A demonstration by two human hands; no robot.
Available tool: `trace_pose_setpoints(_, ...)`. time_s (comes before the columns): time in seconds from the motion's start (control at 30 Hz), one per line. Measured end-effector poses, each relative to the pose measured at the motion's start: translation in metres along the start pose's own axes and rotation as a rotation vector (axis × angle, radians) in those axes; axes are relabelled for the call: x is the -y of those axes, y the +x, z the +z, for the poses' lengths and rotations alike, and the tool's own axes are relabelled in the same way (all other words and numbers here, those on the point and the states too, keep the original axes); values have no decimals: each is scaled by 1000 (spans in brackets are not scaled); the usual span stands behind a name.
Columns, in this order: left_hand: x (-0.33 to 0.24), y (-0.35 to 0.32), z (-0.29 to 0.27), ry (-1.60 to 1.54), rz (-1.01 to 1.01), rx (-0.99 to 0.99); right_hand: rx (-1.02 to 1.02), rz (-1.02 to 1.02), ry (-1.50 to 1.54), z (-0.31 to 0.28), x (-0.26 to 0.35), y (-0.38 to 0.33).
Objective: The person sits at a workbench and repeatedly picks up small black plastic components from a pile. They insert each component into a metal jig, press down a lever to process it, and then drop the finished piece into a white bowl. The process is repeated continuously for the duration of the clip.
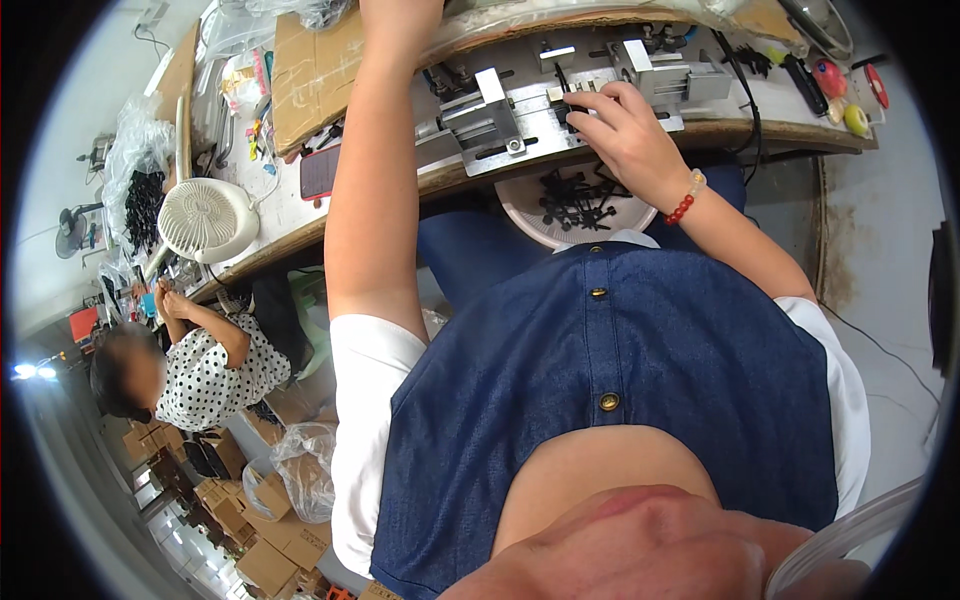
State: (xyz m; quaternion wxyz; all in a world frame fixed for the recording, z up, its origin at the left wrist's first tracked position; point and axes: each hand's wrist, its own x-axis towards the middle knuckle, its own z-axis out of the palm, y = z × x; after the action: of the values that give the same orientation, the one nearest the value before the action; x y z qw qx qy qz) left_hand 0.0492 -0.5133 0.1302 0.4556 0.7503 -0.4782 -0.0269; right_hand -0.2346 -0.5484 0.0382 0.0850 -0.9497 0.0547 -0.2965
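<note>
My right hand [628, 135], with a red beaded bracelet at its wrist, reaches to the middle of a metal jig [540, 130] on the bench. Its fingertips close around a small black part [562, 112] beside a pale block in the jig. The fingers hide most of that part. My left hand [402, 18] stretches past the jig to the far side of the bench. The top edge of the picture cuts off its fingers, so whatever it touches is hidden. Below the jig, a white plastic basket [520, 215] of loose black parts [582, 200] rests at my lap.
Left of my forearm are cardboard [310, 85], a red-edged phone [320, 172] and a white fan [207, 220]. A black cable [745, 90] runs down right of the jig, near a black-handled tool [805, 88]. Another person [215, 365] sits at the left, by the bench.
</note>
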Motion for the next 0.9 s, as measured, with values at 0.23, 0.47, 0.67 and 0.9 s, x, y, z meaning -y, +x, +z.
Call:
trace_pose_setpoints(0.23, -11, -23, -2, -366, 6, -80, -27, 2, -3, -4, -3, 2)
trace_pose_setpoints(0.47, -28, -131, 15, -342, 234, -38, -264, 48, -110, -39, -77, 47)
trace_pose_setpoints(0.67, -31, -192, 54, -188, 200, 25, 10, 105, -92, -73, -121, 91)
trace_pose_setpoints(0.9, -15, -193, 81, -76, 208, 42, -292, 471, 1092, -75, -123, 85)
